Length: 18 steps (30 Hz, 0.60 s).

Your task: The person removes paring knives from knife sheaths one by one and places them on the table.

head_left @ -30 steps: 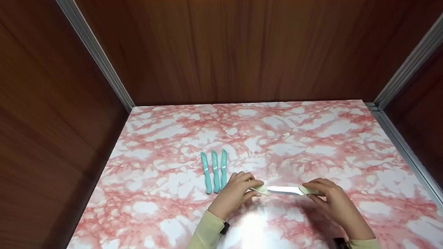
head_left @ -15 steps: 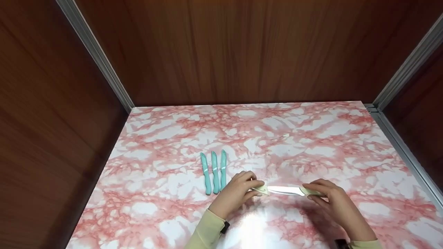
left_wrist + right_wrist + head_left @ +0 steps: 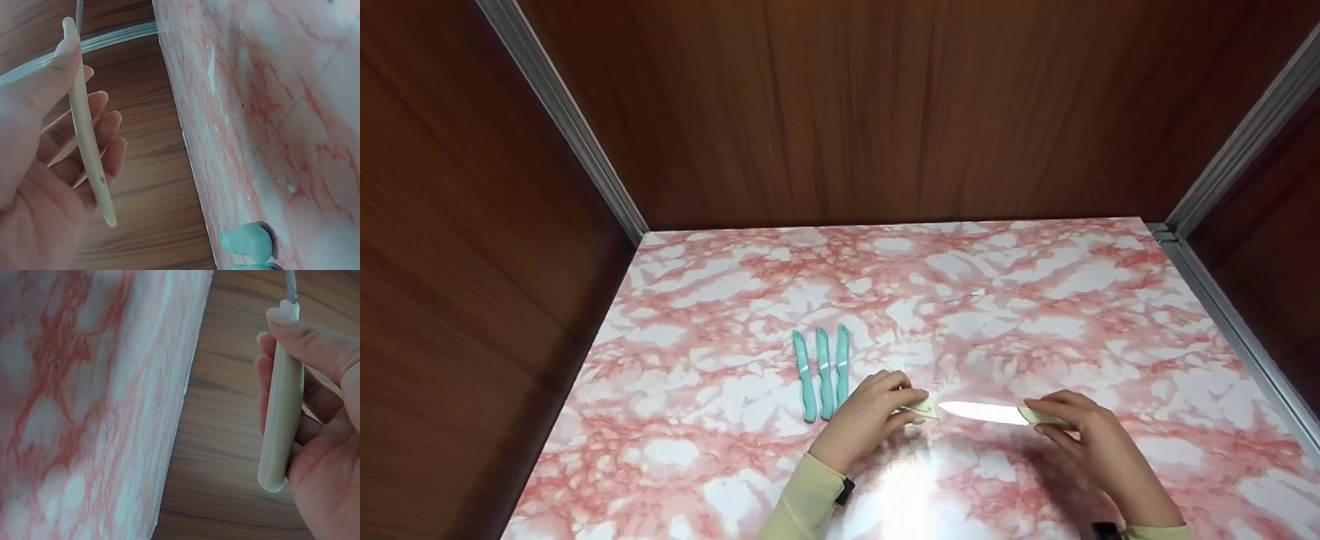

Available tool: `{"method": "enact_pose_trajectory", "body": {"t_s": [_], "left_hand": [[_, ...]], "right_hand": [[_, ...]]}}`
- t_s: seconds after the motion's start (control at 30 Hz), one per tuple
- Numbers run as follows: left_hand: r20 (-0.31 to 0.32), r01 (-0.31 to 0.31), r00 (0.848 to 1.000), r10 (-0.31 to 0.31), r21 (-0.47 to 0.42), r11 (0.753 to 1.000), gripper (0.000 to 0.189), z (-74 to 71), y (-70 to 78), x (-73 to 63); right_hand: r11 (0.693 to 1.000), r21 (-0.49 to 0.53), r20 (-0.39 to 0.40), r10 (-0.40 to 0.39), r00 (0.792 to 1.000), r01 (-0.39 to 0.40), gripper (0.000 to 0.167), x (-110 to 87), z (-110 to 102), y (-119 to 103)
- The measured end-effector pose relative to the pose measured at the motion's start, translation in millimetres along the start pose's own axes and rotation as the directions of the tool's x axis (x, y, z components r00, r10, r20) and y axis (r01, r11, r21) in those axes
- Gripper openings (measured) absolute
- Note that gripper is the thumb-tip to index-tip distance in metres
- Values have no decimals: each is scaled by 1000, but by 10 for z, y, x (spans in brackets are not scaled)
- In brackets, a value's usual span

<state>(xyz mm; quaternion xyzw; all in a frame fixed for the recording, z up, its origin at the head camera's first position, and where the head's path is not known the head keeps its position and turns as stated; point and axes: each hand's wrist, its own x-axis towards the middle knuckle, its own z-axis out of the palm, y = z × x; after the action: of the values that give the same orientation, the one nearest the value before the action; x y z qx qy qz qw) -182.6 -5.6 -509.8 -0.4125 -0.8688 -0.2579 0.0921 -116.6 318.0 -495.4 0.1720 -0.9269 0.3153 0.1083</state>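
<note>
My right hand (image 3: 1086, 431) grips a knife by its cream handle (image 3: 281, 405), with the thumb near the blade end. The bare, shiny blade (image 3: 984, 412) points left. My left hand (image 3: 871, 412) pinches a slim cream knife sheath (image 3: 84, 124) between thumb and fingers. In the head view the blade's tip lies right at the sheath's mouth, and both are held above the table. Three teal sheathed knives (image 3: 804, 375) lie side by side left of my left hand, the nearest partly hidden by it.
The table (image 3: 720, 465) has a red and white marbled top. Dark wood panels (image 3: 847, 112) stand at its back and sides, with metal posts (image 3: 570, 127) at the corners. Light glares off the table's front.
My right hand has shifted slightly to the right with the knife, and more of the blade shows between the hands. My left hand has hardly moved with the sheath.
</note>
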Motion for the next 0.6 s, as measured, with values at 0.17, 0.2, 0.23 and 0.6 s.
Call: {"method": "enact_pose_trajectory", "body": {"t_s": [0.17, 0.2, 0.23, 0.6], "left_hand": [[7, -3, 1000, 3, 12, 1000, 32, 1, -9, 5], [9, -7, 1000, 7, 15, 1000, 32, 3, -11, 6], [10, -12, 1000, 12, 19, 1000, 32, 5, -12, 8], [43, -57, 998, 55, 54, 997, 31, 49, 22, 85]], "right_hand": [[999, -21, 1, 40, 999, -40, 40, -19, -31, 2], [998, -34, 2, 48, 999, -48, 39, -23, -39, 4], [998, -45, 2, 54, 999, -54, 40, -26, -45, 7], [995, -93, -7, 48, 999, -48, 42, -72, -77, 56]]}}
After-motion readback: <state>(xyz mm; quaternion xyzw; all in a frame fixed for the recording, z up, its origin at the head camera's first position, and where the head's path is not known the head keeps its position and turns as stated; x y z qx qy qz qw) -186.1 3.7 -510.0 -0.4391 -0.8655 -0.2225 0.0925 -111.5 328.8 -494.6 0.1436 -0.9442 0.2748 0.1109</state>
